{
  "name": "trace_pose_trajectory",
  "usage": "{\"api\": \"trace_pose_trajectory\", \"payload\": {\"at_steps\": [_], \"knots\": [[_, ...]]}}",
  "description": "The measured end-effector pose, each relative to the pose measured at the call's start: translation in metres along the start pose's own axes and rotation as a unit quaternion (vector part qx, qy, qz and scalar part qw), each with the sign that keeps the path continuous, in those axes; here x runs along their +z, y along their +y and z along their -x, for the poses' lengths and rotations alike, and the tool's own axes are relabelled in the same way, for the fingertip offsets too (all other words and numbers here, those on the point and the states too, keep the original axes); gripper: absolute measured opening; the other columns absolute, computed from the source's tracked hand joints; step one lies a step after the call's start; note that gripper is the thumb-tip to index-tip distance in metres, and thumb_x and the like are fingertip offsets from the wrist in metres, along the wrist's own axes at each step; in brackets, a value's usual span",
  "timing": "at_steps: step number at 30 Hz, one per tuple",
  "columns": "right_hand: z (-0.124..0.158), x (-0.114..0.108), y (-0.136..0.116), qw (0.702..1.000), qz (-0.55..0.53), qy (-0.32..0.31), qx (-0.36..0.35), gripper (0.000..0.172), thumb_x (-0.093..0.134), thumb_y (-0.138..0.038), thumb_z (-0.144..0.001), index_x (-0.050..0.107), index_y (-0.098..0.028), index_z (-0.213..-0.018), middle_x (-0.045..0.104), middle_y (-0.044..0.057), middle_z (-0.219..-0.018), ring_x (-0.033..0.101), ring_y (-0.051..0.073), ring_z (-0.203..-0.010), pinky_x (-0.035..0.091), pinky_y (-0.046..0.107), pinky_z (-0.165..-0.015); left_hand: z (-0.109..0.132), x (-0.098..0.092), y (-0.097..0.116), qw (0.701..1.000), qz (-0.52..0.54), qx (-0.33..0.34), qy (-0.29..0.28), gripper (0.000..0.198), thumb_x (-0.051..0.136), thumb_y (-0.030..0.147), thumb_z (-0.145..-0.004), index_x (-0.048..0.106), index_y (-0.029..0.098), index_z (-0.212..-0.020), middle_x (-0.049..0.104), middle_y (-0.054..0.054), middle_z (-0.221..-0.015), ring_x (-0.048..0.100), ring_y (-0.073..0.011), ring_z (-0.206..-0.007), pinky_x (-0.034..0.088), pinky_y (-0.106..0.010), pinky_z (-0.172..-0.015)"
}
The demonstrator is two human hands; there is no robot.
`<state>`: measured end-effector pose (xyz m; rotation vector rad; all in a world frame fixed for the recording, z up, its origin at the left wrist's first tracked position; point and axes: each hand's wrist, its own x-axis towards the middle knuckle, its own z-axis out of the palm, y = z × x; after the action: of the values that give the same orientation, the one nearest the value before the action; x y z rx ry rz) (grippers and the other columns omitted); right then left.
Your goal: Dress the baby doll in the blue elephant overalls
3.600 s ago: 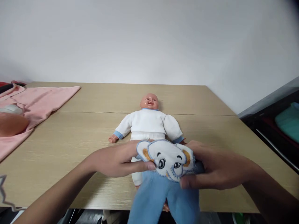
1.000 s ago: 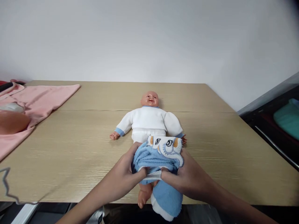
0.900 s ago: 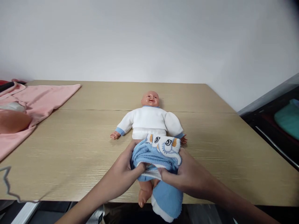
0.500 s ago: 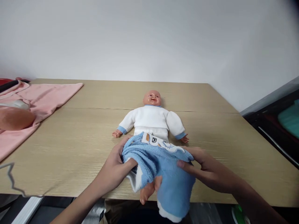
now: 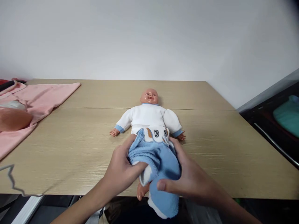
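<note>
A baby doll (image 5: 149,115) in a white top with blue cuffs lies on its back on the wooden table (image 5: 70,146), head away from me. Blue towelling trousers (image 5: 157,161) with a white embroidered elephant patch cover its legs up to the waist. My left hand (image 5: 121,171) is closed on the bunched left side of the trousers near the doll's hip. My right hand (image 5: 187,177) grips the right side, thumb across the blue trouser leg. One bare doll foot (image 5: 140,192) sticks out at the table's front edge; the other leg is hidden inside the cloth.
A pink cloth (image 5: 30,105) lies at the table's left end, with a skin-coloured rounded shape (image 5: 14,119) on it at the frame's edge. A dark shelf with a teal item (image 5: 288,115) stands to the right. The wall runs behind the table.
The trousers have been drawn up the doll's legs from below its feet to its waist. Both hands shifted from the waistband front to the sides of the hips.
</note>
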<state>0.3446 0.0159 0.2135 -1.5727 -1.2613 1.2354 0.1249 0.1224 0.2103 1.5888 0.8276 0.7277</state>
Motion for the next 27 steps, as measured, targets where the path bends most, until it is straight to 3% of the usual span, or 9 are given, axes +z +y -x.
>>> {"api": "trace_pose_trajectory", "payload": {"at_steps": [2,5,7,9,12,15,18,21,27], "knots": [[-0.003,0.013,-0.007,0.997,-0.067,-0.036,0.000,0.111,0.106,-0.028,-0.066,0.051,-0.027,-0.163,0.077,0.011,-0.146,0.075,0.035,-0.132,0.062,0.048,-0.115,0.007,0.006,0.000,0.999,-0.023,0.000,-0.027,0.025,0.074,0.019,-0.083,0.069,0.024,-0.107,0.070,0.003,-0.083,0.068,-0.0210,-0.080,0.057,-0.029,-0.076],[0.002,0.022,-0.011,0.995,-0.074,-0.070,-0.017,0.051,0.093,-0.017,-0.071,0.074,-0.024,-0.117,0.082,0.000,-0.100,0.077,0.023,-0.090,0.063,0.030,-0.080,0.030,0.008,-0.003,0.996,-0.045,-0.012,-0.075,0.029,0.073,0.020,-0.087,0.071,0.025,-0.115,0.075,0.001,-0.088,0.070,-0.0240,-0.086,0.058,-0.030,-0.080],[0.012,0.024,-0.008,0.996,-0.013,-0.086,-0.027,0.027,0.083,-0.015,-0.073,0.070,-0.023,-0.095,0.074,-0.003,-0.081,0.066,0.017,-0.071,0.053,0.025,-0.062,0.055,0.003,-0.011,0.994,-0.040,-0.030,-0.102,0.044,0.073,0.023,-0.089,0.071,0.028,-0.133,0.079,0.000,-0.096,0.072,-0.0250,-0.088,0.059,-0.030,-0.081],[0.026,0.026,0.000,0.990,0.070,-0.117,-0.043,0.018,0.077,-0.019,-0.076,0.069,-0.023,-0.092,0.073,-0.002,-0.082,0.065,0.017,-0.069,0.051,0.025,-0.060,0.083,-0.003,-0.024,0.991,-0.035,-0.057,-0.120,0.071,0.075,0.028,-0.088,0.060,0.032,-0.157,0.082,-0.002,-0.105,0.075,-0.0280,-0.094,0.062,-0.032,-0.086],[0.044,0.038,0.012,0.965,0.216,-0.145,-0.033,0.038,0.074,-0.029,-0.081,0.076,-0.021,-0.118,0.081,0.011,-0.114,0.079,0.029,-0.091,0.061,0.033,-0.075,0.118,-0.011,-0.047,0.983,-0.055,-0.090,-0.148,0.086,0.075,0.035,-0.089,0.045,0.036,-0.170,0.083,-0.006,-0.122,0.078,-0.0334,-0.110,0.064,-0.037,-0.099],[0.050,0.056,0.018,0.937,0.318,-0.143,0.028,0.058,0.071,-0.031,-0.084,0.072,-0.019,-0.141,0.076,0.020,-0.143,0.080,0.041,-0.113,0.066,0.046,-0.092,0.131,-0.011,-0.062,0.978,-0.103,-0.112,-0.140,0.065,0.069,0.040,-0.094,0.053,0.032,-0.157,0.079,-0.013,-0.138,0.077,-0.0372,-0.120,0.063,-0.044,-0.106],[0.044,0.073,0.016,0.923,0.358,-0.119,0.082,0.062,0.062,-0.027,-0.095,0.063,-0.020,-0.157,0.075,0.020,-0.148,0.079,0.045,-0.122,0.064,0.059,-0.104,0.127,-0.002,-0.067,0.965,-0.200,-0.141,-0.091,0.055,0.052,0.035,-0.101,0.051,0.023,-0.154,0.075,-0.021,-0.141,0.075,-0.0413,-0.119,0.060,-0.058,-0.108],[0.035,0.082,0.012,0.918,0.378,-0.068,0.097,0.066,0.055,-0.017,-0.100,0.055,-0.023,-0.166,0.072,0.017,-0.156,0.078,0.045,-0.128,0.063,0.065,-0.109,0.118,0.007,-0.073,0.944,-0.288,-0.157,-0.042,0.067,0.045,0.020,-0.096,0.047,0.017,-0.164,0.074,-0.023,-0.144,0.070,-0.0454,-0.123,0.055,-0.067,-0.110],[0.024,0.085,0.018,0.923,0.375,-0.025,0.082,0.075,0.057,-0.010,-0.101,0.047,-0.021,-0.174,0.060,0.013,-0.173,0.073,0.042,-0.142,0.064,0.063,-0.115,0.100,0.011,-0.093,0.960,-0.275,-0.057,-0.001,0.062,0.045,0.015,-0.099,0.053,0.017,-0.161,0.072,-0.020,-0.151,0.062,-0.0404,-0.138,0.054,-0.062,-0.117]]}}
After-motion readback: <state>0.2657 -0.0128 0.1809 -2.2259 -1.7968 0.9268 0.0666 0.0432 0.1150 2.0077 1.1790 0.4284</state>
